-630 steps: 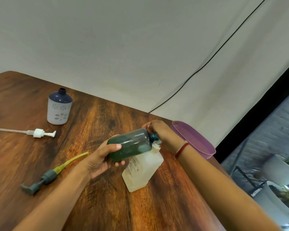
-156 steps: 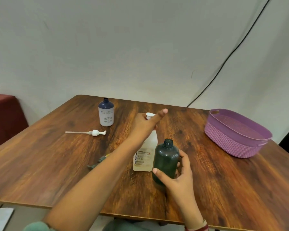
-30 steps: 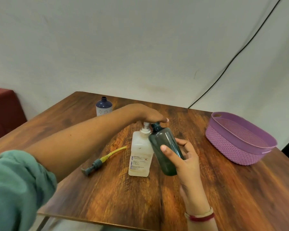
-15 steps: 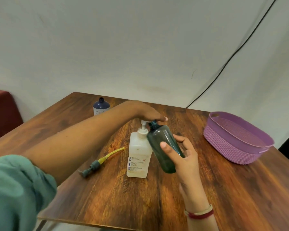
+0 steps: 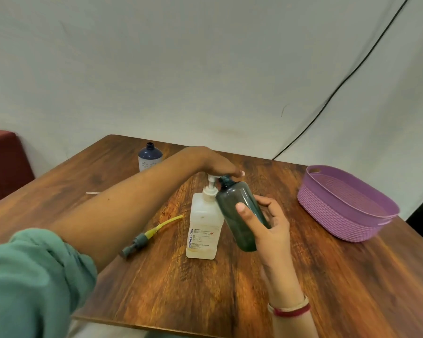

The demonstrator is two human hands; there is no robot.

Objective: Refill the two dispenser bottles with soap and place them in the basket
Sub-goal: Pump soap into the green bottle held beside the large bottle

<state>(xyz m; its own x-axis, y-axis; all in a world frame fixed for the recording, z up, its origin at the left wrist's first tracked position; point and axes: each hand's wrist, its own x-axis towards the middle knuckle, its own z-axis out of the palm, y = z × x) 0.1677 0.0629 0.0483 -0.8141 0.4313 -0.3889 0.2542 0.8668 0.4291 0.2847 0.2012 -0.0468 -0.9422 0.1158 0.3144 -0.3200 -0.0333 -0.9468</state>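
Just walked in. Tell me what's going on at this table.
The left hand presses the pump of the white soap bottle, while the right hand holds the dark green bottle tilted, its open neck at the nozzle. The blue-and-white bottle stands uncapped behind, a grey pump lies on the table, and the purple basket holds no bottle.

The right hand [image 5: 266,230] has lifted the green bottle [image 5: 239,208] off the worktop [image 5: 205,301] and tipped its mouth against the pump [image 5: 211,185] of the soap bottle [image 5: 203,230].
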